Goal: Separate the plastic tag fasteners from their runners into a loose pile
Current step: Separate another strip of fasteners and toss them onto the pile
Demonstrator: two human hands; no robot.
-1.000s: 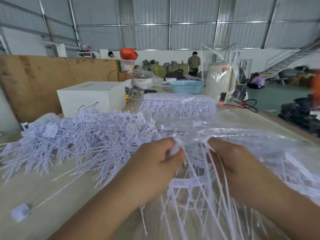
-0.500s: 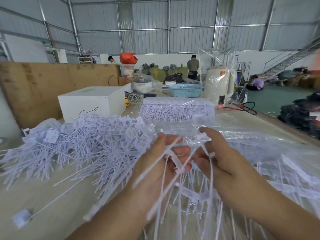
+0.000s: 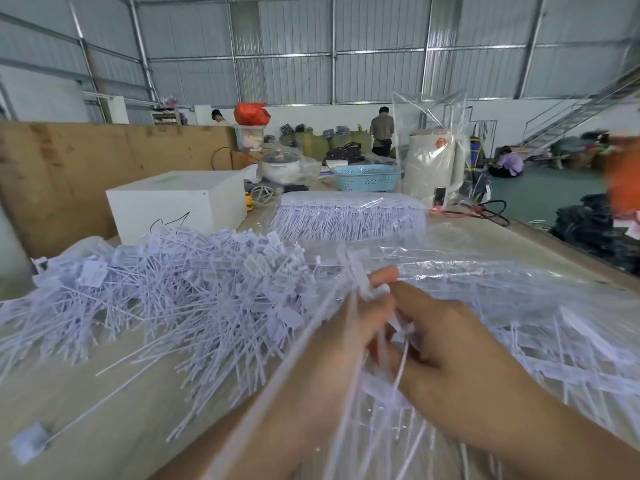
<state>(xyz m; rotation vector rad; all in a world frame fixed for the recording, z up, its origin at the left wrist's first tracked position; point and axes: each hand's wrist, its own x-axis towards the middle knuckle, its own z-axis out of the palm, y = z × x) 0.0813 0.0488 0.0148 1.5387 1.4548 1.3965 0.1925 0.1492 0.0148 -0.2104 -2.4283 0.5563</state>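
Both hands meet near the counter's [image 3: 86, 403] front edge: the left hand [image 3: 332, 355] and right hand [image 3: 460, 351] each curl their fingers around a bunch of white tag fasteners [image 3: 367, 289]. The loose pile [image 3: 180, 299] spreads across the counter's left side.

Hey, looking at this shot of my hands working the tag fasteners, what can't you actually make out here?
- Head view: whether the strands in the left hand and right hand are still joined to a runner; fingers and motion blur hide it.
- What lies under the clear plastic bag: glare.
- The marking on the white box: the loose pile covers its lower part.
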